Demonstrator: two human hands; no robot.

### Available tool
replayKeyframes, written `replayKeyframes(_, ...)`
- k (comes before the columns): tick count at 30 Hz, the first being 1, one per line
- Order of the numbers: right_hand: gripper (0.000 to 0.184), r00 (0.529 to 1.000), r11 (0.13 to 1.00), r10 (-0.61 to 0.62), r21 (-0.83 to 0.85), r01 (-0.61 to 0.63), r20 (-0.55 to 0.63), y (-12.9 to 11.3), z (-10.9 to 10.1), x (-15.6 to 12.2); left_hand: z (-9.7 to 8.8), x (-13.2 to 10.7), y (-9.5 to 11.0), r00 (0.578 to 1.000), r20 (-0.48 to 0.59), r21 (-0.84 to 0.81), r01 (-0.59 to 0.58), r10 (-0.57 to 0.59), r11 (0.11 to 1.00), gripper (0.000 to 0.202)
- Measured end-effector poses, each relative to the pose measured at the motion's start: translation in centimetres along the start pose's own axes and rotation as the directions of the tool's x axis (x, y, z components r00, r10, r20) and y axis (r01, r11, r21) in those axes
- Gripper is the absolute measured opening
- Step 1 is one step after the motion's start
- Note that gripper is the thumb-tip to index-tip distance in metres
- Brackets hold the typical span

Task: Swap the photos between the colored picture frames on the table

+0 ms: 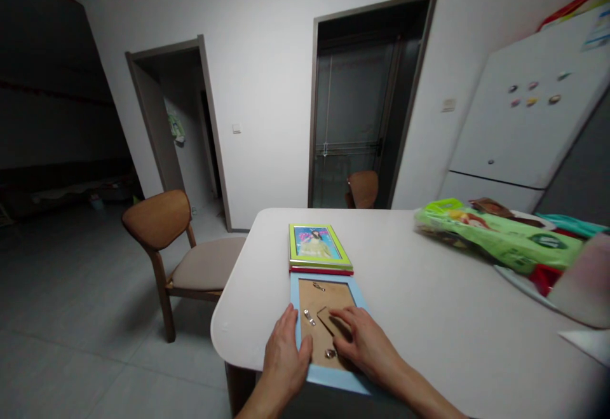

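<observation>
A light blue picture frame (336, 379) lies face down at the near edge of the table, its brown backing board (309, 343) showing. Small metal fittings (309, 318) sit on the backing. My left hand (286, 350) rests along the frame's left side, fingers stretched out, thumb on the border. Over the right half of the backing, my right hand (366, 344) has its thumb and bent fingers at the brown stand flap (328, 321), partly hiding it. Just beyond lies a green picture frame (340, 248) with a picture of a figure in a dress, above a red edge (321, 271).
The white table (410, 317) has a rounded left corner. On its right side lie a green plastic package (505, 234) and a pinkish translucent item (586, 282). A wooden chair (157, 219) stands at the left, another chair (363, 189) behind the table. A white fridge (519, 126) is at right.
</observation>
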State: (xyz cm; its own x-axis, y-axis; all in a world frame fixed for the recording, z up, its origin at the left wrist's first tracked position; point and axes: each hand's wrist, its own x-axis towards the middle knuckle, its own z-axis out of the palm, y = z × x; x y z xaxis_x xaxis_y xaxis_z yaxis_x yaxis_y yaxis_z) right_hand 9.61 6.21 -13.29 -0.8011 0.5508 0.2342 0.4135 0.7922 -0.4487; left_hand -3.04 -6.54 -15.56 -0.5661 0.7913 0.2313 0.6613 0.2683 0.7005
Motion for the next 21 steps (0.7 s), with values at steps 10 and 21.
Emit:
replayKeyframes(10,0.032,0.996,0.994,-0.07,0.077,0.074,-0.054,-4.1,-2.0,1.2,-2.4,2.4,0.5,0.978,-0.026,-0.481,0.169,-0.207,0.86,0.029)
replayKeyframes(21,0.049,0.963,0.948,0.262,-0.17,-0.268,-0.061,4.7,-1.0,0.2,-8.4,2.6,-7.7,0.926,-0.084,-0.374,0.312,-0.367,0.873,0.036)
